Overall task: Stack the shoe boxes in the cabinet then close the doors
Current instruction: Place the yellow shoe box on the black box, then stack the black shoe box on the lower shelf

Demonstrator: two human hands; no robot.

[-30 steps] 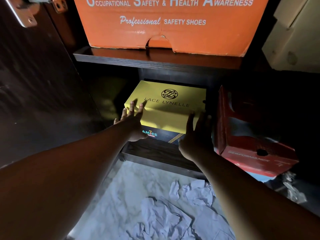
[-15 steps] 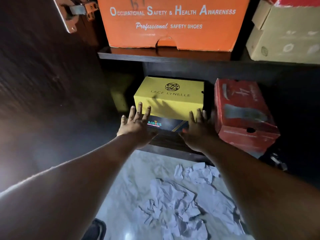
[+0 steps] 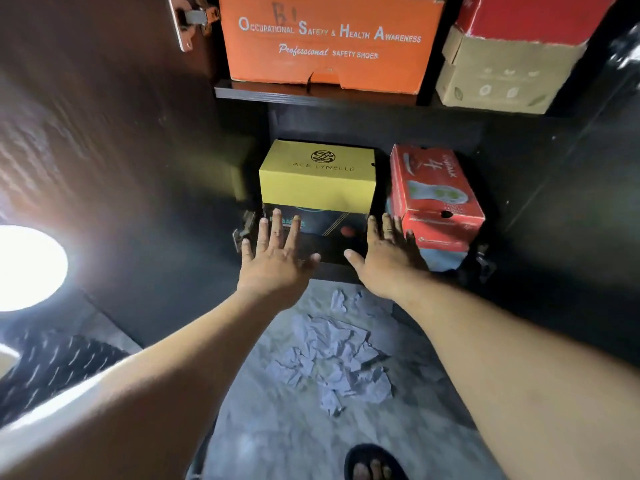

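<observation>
A yellow shoe box (image 3: 317,176) sits on top of a dark box (image 3: 332,225) on the cabinet's bottom shelf (image 3: 332,268). To its right stands a red shoe box (image 3: 433,188) on a pale blue one (image 3: 445,259). My left hand (image 3: 273,258) is spread flat in front of the dark box's left end. Fingers straight, my right hand (image 3: 388,258) hovers at the box's right end. Neither holds anything. On the upper shelf are an orange safety-shoe box (image 3: 329,39), a tan box (image 3: 498,77) and a red box (image 3: 526,15).
The open left cabinet door (image 3: 114,150) stands beside my left arm, with hinges (image 3: 192,20) at its top. The right door (image 3: 568,220) is open too. Crumpled paper (image 3: 332,358) lies on the marble floor, and a sandalled foot (image 3: 372,464) shows at the bottom.
Both hands have drawn back from the yellow box to the front of the dark box beneath it. The camera has pulled away from the cabinet, showing more of the shelves.
</observation>
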